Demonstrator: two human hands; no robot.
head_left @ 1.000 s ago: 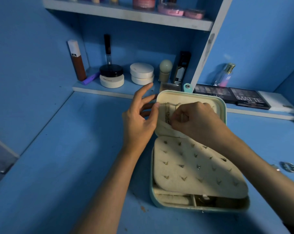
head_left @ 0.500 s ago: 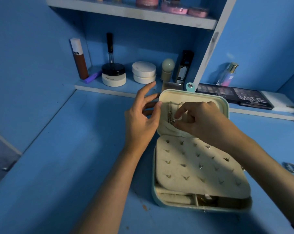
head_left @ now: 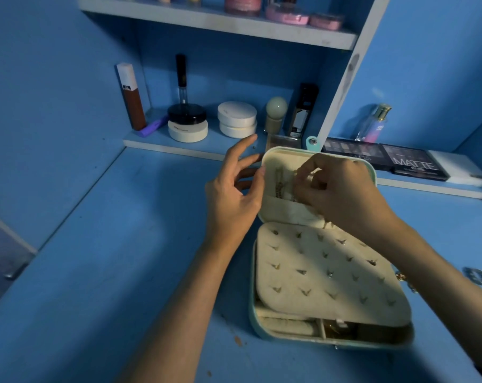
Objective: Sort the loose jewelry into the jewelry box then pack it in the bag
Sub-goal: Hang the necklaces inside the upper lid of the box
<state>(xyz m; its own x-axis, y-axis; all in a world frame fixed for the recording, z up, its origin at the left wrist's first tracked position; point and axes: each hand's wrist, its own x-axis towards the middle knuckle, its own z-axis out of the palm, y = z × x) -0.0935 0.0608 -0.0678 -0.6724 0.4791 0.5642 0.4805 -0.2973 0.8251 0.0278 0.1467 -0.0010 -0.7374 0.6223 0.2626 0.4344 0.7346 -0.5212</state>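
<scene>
The jewelry box [head_left: 252, 313] sits open on the right side of the blue bench [head_left: 123, 272]. Its lid [head_left: 273, 161] stands up close to the far edge. The right hand [head_left: 342, 189] is at the inside of the lid with its fingers curled tight. It looks like it pinches a thin gold chain [head_left: 278, 186], but the pinch is small and hard to see. The left hand [head_left: 231, 200] is wide, with its fingers spread out. Only its thumb touches the left edge of the lid.

What could go wrong? The chain is thin and floppy. If the right hand pulls too fast, the chain may tangle. It may also slip down past the pocket [head_left: 287, 214] onto the pad [head_left: 317, 272] with the little earrings. If the thumb lets go, the lid may flop back or drop on the fingers. A gold piece [head_left: 400, 277] and a silver piece [head_left: 479, 276] lie loose on the bench to the right of the box. The gold one is just beside the right arm, so the arm could knock it away. I see no bag.

The chain hangs long and straight down the lid, from near the lid's top edge to the pocket. The box's long way runs from the near edge of the bench to the far edge. It opens toward the person.
</scene>
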